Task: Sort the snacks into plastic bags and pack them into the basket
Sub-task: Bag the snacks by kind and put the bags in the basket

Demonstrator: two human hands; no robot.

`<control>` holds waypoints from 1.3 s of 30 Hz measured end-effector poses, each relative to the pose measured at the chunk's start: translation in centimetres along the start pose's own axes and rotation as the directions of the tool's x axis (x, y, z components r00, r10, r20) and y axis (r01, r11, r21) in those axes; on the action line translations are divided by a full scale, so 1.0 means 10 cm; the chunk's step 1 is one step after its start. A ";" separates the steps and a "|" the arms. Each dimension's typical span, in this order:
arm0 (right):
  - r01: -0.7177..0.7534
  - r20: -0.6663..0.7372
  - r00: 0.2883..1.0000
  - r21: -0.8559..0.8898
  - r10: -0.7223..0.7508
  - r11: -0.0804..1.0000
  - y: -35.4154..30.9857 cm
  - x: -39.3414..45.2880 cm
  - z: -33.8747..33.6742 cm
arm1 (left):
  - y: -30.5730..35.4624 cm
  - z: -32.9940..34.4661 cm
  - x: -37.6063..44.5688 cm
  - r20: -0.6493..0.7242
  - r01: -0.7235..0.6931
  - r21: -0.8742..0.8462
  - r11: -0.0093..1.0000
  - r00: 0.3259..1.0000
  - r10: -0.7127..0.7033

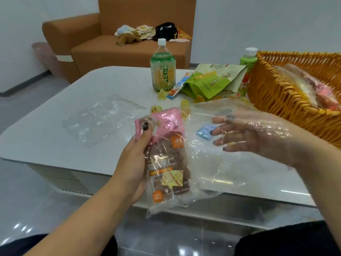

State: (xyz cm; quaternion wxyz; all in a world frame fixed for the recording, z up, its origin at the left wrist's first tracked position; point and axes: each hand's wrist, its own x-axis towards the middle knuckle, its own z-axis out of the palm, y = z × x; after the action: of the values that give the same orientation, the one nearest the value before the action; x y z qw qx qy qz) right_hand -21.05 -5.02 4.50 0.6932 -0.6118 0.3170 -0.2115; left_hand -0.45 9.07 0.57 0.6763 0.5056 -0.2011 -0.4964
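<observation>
**Snacks going into a clear bag over a white bench**

Snacks [167, 163] sit inside a clear plastic bag [203, 163] held above the near edge of the white bench [55, 141]: a pink packet on top and a brown and orange packet below it.

Far left on the bench lies a second, flat clear bag [99, 119]. Behind it stands a brown sofa [88, 45] with a plush toy [127, 36], papers and a black bag [165, 31] on the seat.

The left hand [134, 163] grips the packets through the plastic, thumb pressed on the pink one, fingers curled behind.

Further back near the middle stands a green tea bottle [163, 69], with small yellow sweets [162, 94] and a slim blue and white box [176, 88] at its foot. Right of these lies a green pouch [212, 80], and behind it a smaller green bottle [247, 61].

The right hand [245, 134] is inside the bag, fingers spread and straight, holding the plastic open. A small blue packet [203, 131] lies on the bench, just beside its fingertips in this view.

Far right, a woven orange basket [273, 93] rests on the bench, with filled bags of snacks [310, 87] inside it.
</observation>
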 end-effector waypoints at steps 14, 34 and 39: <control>-0.479 -0.491 0.871 -0.849 0.002 0.225 0.67 0.57 -0.60 | 0.15 -0.14 0.25 -0.230 -0.134 -0.118 0.984 0.968 0.104; -0.496 -0.446 0.867 -0.808 0.220 0.319 0.43 0.29 -0.35 | -0.03 -0.16 0.31 -0.160 -0.128 0.010 0.992 0.979 0.128; -0.539 -0.429 0.842 -0.654 0.327 0.530 0.29 0.23 -0.45 | -0.01 -0.18 0.36 -0.190 -0.128 0.014 0.992 0.973 0.129</control>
State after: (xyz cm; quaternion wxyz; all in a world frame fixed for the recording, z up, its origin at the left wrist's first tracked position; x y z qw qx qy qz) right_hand -22.84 -9.38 1.04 0.3583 -0.7107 0.6039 0.0439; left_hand 2.41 6.78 -1.05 0.7228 0.5374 -0.1680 -0.4007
